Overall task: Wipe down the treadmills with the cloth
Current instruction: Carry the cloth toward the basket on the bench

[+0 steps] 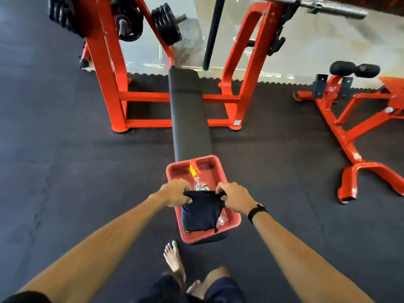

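The dark cloth (202, 212) hangs folded from its top edge, pinched at the left corner by the fingers (182, 199) of the left hand (173, 192) and at the right corner by the fingers (220, 193) of the right hand (232, 196), so both hands are clenched on the fabric and neither is free. Below the fingers the cloth droops into the near half of a red tray (175, 171), its lower edge at or just above the tray floor; I cannot tell whether it touches. Just beyond the fingers, a clear spray bottle (200, 184) with a yellow and red nozzle lies in the same tray, partly hidden by the cloth. The tray sits on the near end of a black padded surface (188, 119), which runs away from the fingers between the uprights of an orange rack (105, 68) carrying black weight plates (167, 24). No treadmill appears anywhere in view. By my judgement the task stands at its very start: the cloth is only being taken up, nothing has been wiped, the bottle is untouched, and reaching the treadmills and all the wiping remain.
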`<state>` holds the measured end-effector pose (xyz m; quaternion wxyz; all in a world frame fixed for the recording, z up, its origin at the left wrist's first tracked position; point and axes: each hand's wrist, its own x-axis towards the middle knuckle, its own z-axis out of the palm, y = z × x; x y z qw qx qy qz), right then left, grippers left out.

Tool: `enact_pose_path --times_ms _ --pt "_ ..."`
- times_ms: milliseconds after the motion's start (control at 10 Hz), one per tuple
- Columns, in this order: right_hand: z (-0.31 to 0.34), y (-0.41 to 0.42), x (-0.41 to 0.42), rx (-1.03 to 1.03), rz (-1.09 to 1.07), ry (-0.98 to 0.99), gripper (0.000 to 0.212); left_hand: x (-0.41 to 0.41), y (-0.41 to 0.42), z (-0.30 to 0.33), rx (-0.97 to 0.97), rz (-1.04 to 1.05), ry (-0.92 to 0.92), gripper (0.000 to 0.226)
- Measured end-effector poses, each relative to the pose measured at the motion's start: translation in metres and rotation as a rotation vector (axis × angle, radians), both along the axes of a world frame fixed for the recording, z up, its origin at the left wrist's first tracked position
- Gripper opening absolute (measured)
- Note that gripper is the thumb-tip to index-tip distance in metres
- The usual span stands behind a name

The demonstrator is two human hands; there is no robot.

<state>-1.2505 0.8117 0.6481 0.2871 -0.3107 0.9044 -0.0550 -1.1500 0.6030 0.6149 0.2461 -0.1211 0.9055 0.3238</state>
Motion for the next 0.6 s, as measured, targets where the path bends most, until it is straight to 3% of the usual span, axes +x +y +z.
enact_pose_path --times_ms 300,400,500,600 --pt "-0.050 -0.024 -0.021 -0.076 0.178 0.064 0.034 -0.002 0.015 -0.039 -0.061 0.435 -0.023 0.026" --pt "-0.077 -0.009 -0.013 -0.012 0.205 -0.095 0.031 0.015 0.041 -0.058 -0.095 0.451 -0.092 0.030" --pt "-0.109 0.022 -0.001 0.148 0.306 -0.385 0.026 0.041 0.086 -0.086 -0.103 0.358 -0.317 0.036" --pt "-0.121 0.032 -0.003 0.173 0.291 -0.464 0.023 0.053 0.109 -0.096 -0.014 0.397 -0.413 0.040"
